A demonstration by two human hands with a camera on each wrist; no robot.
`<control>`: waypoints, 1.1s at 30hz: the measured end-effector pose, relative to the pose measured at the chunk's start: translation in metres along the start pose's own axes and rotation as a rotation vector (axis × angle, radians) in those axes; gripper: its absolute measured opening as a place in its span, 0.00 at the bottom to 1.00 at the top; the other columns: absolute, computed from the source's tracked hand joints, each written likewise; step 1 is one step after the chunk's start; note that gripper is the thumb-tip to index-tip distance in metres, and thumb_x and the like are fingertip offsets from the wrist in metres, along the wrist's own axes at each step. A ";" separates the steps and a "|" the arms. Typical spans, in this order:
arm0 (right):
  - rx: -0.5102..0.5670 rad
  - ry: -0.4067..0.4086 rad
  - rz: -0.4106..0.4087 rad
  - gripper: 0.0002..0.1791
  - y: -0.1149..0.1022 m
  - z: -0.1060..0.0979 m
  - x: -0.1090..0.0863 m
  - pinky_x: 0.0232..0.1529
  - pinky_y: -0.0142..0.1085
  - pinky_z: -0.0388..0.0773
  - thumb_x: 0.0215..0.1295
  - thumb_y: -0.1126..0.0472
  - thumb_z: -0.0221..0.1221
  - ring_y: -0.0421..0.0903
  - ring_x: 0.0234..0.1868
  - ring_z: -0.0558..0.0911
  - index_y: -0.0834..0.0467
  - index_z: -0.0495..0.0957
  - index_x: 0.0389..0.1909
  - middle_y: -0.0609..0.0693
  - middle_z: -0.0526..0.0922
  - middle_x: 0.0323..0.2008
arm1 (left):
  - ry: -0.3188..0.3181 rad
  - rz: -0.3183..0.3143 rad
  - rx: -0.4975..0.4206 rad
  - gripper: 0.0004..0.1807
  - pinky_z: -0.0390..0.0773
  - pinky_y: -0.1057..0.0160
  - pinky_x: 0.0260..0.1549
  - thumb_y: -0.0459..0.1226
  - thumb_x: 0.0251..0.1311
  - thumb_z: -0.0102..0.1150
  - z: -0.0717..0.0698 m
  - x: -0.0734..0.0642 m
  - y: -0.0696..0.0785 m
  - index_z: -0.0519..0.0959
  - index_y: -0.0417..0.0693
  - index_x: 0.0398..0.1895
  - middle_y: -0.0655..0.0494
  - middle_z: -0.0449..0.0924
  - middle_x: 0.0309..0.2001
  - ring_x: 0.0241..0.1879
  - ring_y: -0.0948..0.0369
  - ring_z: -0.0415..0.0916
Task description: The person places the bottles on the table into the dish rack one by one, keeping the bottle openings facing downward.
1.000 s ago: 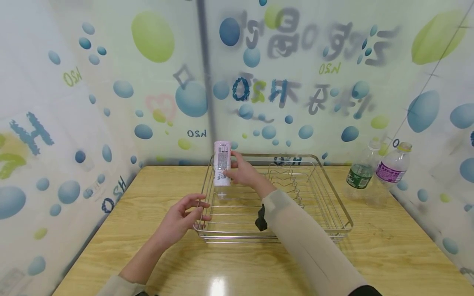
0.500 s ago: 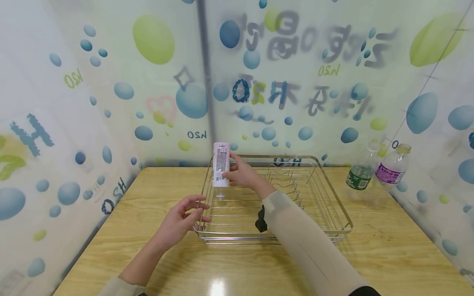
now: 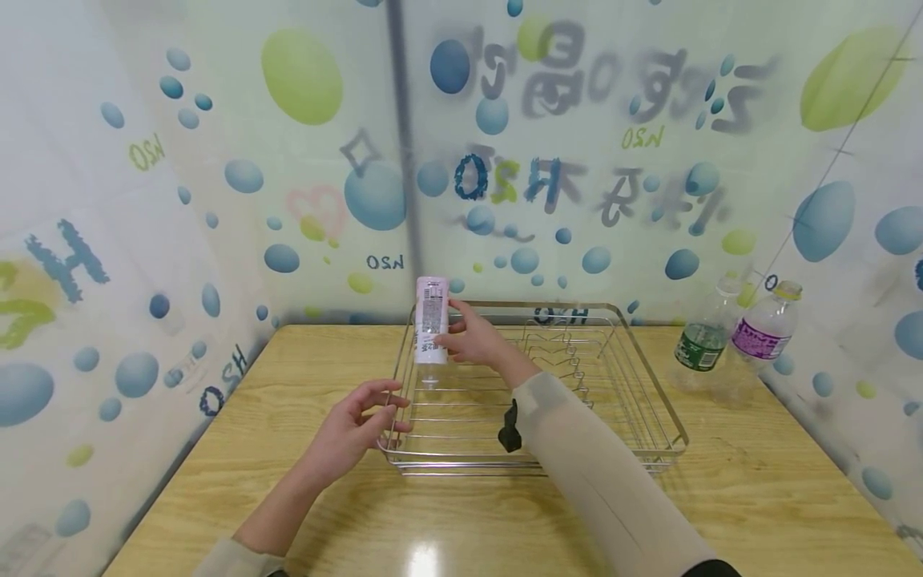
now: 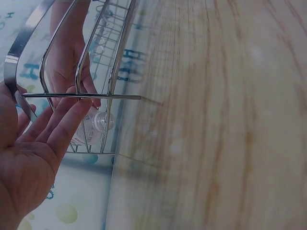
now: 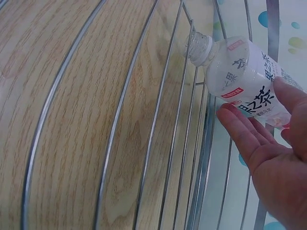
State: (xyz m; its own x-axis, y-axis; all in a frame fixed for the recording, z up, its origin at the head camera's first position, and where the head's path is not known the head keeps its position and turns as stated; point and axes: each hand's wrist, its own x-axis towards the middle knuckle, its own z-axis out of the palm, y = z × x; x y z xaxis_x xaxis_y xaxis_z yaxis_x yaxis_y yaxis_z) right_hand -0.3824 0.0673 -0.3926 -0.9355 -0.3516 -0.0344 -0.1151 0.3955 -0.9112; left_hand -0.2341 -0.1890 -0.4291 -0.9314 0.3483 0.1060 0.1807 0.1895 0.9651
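Observation:
In the head view, my right hand (image 3: 476,336) holds a bottle (image 3: 433,320) with a pale pink and white label. The clear bottle is upside down in the back left corner of a wire dish rack (image 3: 476,455). In the right wrist view, its neck (image 5: 199,48) points down among the wires. My thumb lies over the label and the fingertips are at the bottle's lower side. My left hand (image 3: 353,425) rests at the rack's front left corner. In the left wrist view, its fingers (image 4: 64,129) lie fairly straight against the outer wires.
Two clear bottles stand upright on the wooden table (image 3: 764,497), right of the rack: one with a green label (image 3: 699,346), the other with a purple label (image 3: 760,338) and a yellow neck ring. Patterned curtains (image 3: 490,240) close off the back and sides.
Compared with a second ago, the bottle's label has turned slightly in my right hand. My left hand and the rack stay in place.

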 end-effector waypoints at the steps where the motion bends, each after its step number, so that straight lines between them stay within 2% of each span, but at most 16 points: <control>1: 0.003 0.000 0.001 0.50 0.000 0.000 0.000 0.58 0.54 0.90 0.78 0.55 0.68 0.60 0.58 0.90 0.44 0.48 0.91 0.62 0.81 0.67 | 0.000 0.001 -0.002 0.24 0.93 0.58 0.43 0.39 0.86 0.54 0.000 0.000 0.000 0.69 0.46 0.78 0.26 0.76 0.69 0.53 0.50 0.92; 11: 0.069 0.076 -0.013 0.48 -0.001 -0.013 -0.001 0.69 0.59 0.83 0.80 0.52 0.66 0.64 0.71 0.81 0.45 0.49 0.90 0.64 0.70 0.80 | 0.003 -0.001 0.003 0.24 0.93 0.58 0.43 0.40 0.85 0.55 0.000 0.000 -0.002 0.69 0.46 0.78 0.26 0.76 0.69 0.52 0.55 0.92; 14: 0.106 0.113 -0.041 0.46 -0.007 -0.020 -0.002 0.71 0.60 0.81 0.81 0.52 0.66 0.64 0.74 0.78 0.45 0.52 0.90 0.63 0.69 0.80 | 0.008 0.000 0.006 0.25 0.92 0.59 0.42 0.39 0.85 0.55 0.000 0.000 -0.002 0.69 0.44 0.78 0.26 0.77 0.69 0.52 0.53 0.92; 19: 0.185 0.193 -0.109 0.39 -0.028 -0.033 -0.011 0.71 0.58 0.81 0.80 0.52 0.65 0.62 0.72 0.80 0.48 0.61 0.86 0.61 0.73 0.77 | 0.010 0.007 0.007 0.26 0.92 0.59 0.42 0.39 0.85 0.55 0.001 0.002 -0.002 0.68 0.41 0.79 0.27 0.77 0.68 0.53 0.47 0.92; 25: 0.250 0.226 -0.209 0.33 -0.057 -0.052 -0.037 0.71 0.58 0.82 0.80 0.51 0.65 0.57 0.68 0.82 0.51 0.69 0.80 0.58 0.78 0.71 | 0.010 0.014 0.003 0.26 0.93 0.59 0.42 0.39 0.86 0.54 0.001 0.002 -0.002 0.67 0.40 0.79 0.27 0.77 0.68 0.54 0.43 0.91; 30: 0.200 0.233 -0.271 0.30 -0.068 -0.072 -0.068 0.70 0.57 0.83 0.80 0.51 0.66 0.54 0.65 0.84 0.51 0.72 0.77 0.55 0.80 0.68 | 0.004 0.023 -0.016 0.26 0.93 0.58 0.43 0.38 0.86 0.53 0.001 0.002 -0.003 0.66 0.39 0.80 0.25 0.76 0.68 0.54 0.46 0.91; 33: 0.159 0.232 -0.296 0.28 -0.070 -0.085 -0.091 0.68 0.54 0.84 0.80 0.52 0.65 0.53 0.63 0.84 0.53 0.72 0.76 0.55 0.81 0.67 | 0.006 0.020 -0.018 0.25 0.93 0.58 0.43 0.39 0.86 0.53 0.001 0.002 -0.003 0.67 0.42 0.79 0.25 0.76 0.69 0.53 0.49 0.92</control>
State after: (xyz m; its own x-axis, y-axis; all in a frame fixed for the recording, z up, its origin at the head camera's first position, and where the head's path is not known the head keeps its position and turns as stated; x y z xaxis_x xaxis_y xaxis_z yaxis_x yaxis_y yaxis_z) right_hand -0.3178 0.1435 -0.2910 -0.9224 -0.2222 0.3159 -0.3546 0.1631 -0.9207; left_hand -0.2361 -0.1883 -0.4316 -0.9296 0.3460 0.1267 0.1935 0.1656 0.9670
